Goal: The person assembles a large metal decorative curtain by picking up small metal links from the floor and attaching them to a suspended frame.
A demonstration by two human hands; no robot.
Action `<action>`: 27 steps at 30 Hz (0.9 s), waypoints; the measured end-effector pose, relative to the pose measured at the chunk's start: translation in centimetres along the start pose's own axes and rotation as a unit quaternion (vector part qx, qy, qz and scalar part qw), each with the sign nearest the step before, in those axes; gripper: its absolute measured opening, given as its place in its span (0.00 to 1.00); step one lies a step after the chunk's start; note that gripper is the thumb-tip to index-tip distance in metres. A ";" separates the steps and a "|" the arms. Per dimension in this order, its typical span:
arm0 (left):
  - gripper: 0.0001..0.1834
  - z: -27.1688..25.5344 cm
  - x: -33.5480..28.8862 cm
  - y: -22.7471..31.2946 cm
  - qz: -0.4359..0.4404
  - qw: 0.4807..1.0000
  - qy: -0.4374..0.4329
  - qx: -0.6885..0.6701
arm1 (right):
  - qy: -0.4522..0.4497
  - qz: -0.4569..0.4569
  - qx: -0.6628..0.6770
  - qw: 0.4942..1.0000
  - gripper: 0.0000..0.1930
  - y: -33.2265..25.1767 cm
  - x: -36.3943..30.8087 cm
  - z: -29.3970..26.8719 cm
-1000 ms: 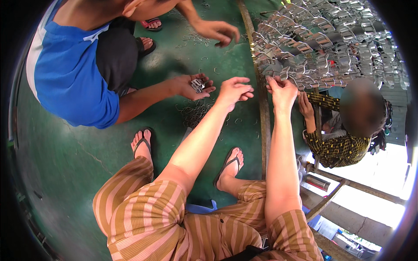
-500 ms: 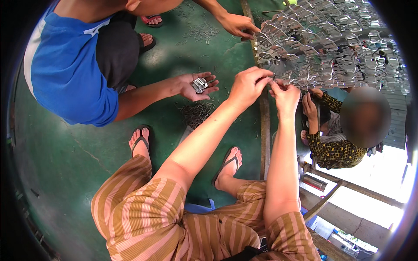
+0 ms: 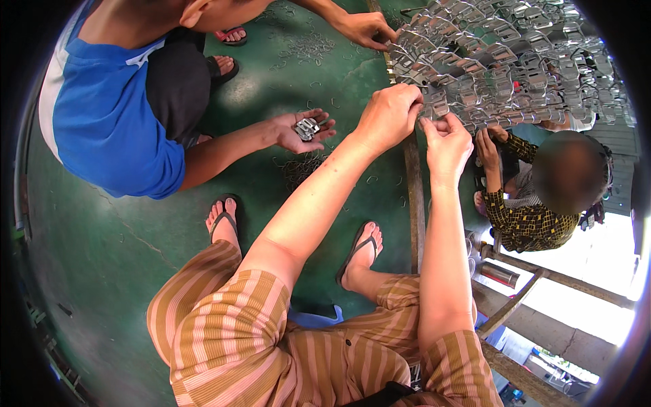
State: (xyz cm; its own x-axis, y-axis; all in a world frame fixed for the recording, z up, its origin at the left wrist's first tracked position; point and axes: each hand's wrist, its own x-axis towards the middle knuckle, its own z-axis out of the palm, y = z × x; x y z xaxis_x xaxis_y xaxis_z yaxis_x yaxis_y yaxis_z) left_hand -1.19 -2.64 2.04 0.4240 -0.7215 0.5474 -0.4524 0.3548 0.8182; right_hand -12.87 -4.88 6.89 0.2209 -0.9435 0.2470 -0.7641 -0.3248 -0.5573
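Many small silvery metal clips on bent wires hang in rows on a rack [image 3: 502,64] at the upper right. At its near left corner, my left hand [image 3: 392,117] pinches with thumb and forefinger beside the lowest row. My right hand [image 3: 449,148] is just to the right, thumb and fingers also closed together under a metal clip [image 3: 437,106]. Whatever lies between my fingertips is too small and covered to make out. The two hands are close together but a little apart.
A co-worker in a blue shirt [image 3: 112,122] crouches at left, metal clips [image 3: 307,129] in one palm, the other hand [image 3: 368,29] at the rack. Another person in a patterned shirt [image 3: 529,224] is at right. Wire hooks [image 3: 305,49] lie on the green floor; a wooden bar [image 3: 414,197] runs below.
My left hand has moved slightly up, and a small gap now shows between my hands. The co-worker's hand at the rack has drawn slightly left and up. The view has shifted a little.
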 end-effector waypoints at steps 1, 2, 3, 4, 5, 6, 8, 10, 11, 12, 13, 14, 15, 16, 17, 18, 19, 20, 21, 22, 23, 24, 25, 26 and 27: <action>0.05 0.0 0.0 0.1 0.001 1.000 0.000 0.000 | 0.011 -0.008 0.012 1.000 0.13 0.1 0.1 -0.1; 0.05 -0.1 -0.1 0.1 0.010 1.000 -0.002 0.007 | 0.021 -0.015 0.024 0.999 0.14 0.3 0.3 -0.2; 0.05 0.0 -0.1 0.1 0.019 1.000 -0.004 0.014 | 0.021 -0.015 0.024 0.999 0.14 0.5 0.5 -0.4; 0.05 0.0 -0.2 0.2 0.019 1.000 -0.004 0.014 | -0.005 -0.003 0.050 0.999 0.15 0.7 0.8 -0.7; 0.05 0.1 -0.3 0.3 0.030 0.999 -0.006 0.026 | -0.031 0.008 0.077 0.997 0.16 0.8 0.9 -0.8; 0.05 0.0 -0.3 0.4 0.041 0.998 -0.008 0.039 | -0.025 -0.010 0.066 0.997 0.13 0.5 0.8 -1.0; 0.04 -0.3 -0.3 0.6 0.044 0.998 -0.007 0.039 | -0.008 -0.012 0.063 0.998 0.13 0.1 0.7 -1.1; 0.04 -0.5 -0.6 0.6 0.045 0.998 -0.008 0.041 | 0.008 -0.016 0.050 0.999 0.11 -0.4 0.5 -1.4; 0.03 -0.4 -0.6 0.4 0.038 0.999 0.005 0.010 | 0.006 -0.014 0.052 0.999 0.11 -0.6 0.6 -1.4; 0.03 -0.6 -1.1 0.5 0.025 0.999 0.014 -0.020 | 0.013 -0.034 0.025 0.999 0.12 -0.3 0.4 -1.4; 0.03 -0.7 -1.3 0.4 0.018 1.000 0.007 -0.017 | 0.020 -0.054 -0.002 0.998 0.12 -0.1 0.4 -1.4; 0.03 -0.9 -1.2 0.3 -0.028 0.996 0.031 -0.073 | 0.001 -0.052 -0.008 0.999 0.13 -0.1 0.8 -1.7; 0.03 -0.8 -1.2 0.4 -0.077 0.987 0.053 -0.132 | 0.012 -0.054 -0.009 0.998 0.12 0.2 1.0 -1.9; 0.04 -1.7 -1.3 0.1 -0.066 0.989 0.029 -0.128 | 0.005 -0.051 -0.007 0.999 0.12 0.3 1.1 -1.8; 0.04 -2.9 -2.0 0.1 -0.104 0.988 -0.033 -0.113 | -0.002 -0.048 -0.004 0.999 0.13 0.6 1.1 -1.8; 0.03 -4.0 -2.8 -0.4 -0.087 0.987 -0.106 -0.081 | -0.001 -0.039 -0.003 0.999 0.13 0.5 1.2 -2.1; 0.02 -4.8 -3.7 -1.3 -0.069 0.981 -0.177 -0.048 | -0.019 -0.034 -0.010 0.999 0.13 0.5 1.2 -2.3; 0.02 -5.1 -4.9 -3.1 -0.054 0.955 -0.290 0.022 | -0.034 -0.030 -0.018 0.999 0.13 0.5 1.3 -2.5; 0.02 -5.5 -6.7 -5.4 -0.041 0.913 -0.395 0.097 | -0.035 -0.026 -0.012 0.999 0.13 0.3 1.4 -2.2; 0.03 -5.2 -8.4 -6.7 -0.030 0.866 -0.463 0.185 | -0.028 -0.027 -0.021 0.999 0.13 0.3 1.3 -2.3; 0.04 -5.4 -10.1 -7.8 -0.022 0.806 -0.525 0.275 | -0.026 -0.028 -0.024 0.999 0.13 0.0 1.2 -1.9; 0.05 -5.1 -11.6 -8.6 -0.079 0.796 -0.514 0.309 | -0.016 -0.029 -0.008 0.999 0.13 0.1 1.1 -1.9; 0.06 -5.0 -13.0 -9.4 -0.137 0.783 -0.501 0.342 | -0.016 -0.024 -0.009 1.000 0.13 0.2 1.0 -1.7; 0.06 -4.9 -14.1 -10.9 -0.136 0.782 -0.505 0.339 | -0.018 -0.022 0.001 1.000 0.13 0.4 1.0 -1.5; 0.07 -4.7 -14.4 -12.8 -0.193 0.762 -0.511 0.348 | -0.015 -0.022 0.010 1.000 0.13 0.3 1.4 -1.5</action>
State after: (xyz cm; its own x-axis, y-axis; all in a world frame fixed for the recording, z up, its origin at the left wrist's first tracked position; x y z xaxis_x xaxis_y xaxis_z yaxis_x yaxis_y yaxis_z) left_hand 2.18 6.01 -15.50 -0.0408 -0.9050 -0.4234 -0.9061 -0.1451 0.3974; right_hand -13.70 -6.16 8.19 0.2734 -0.9295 0.2476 -0.7406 -0.3677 -0.5625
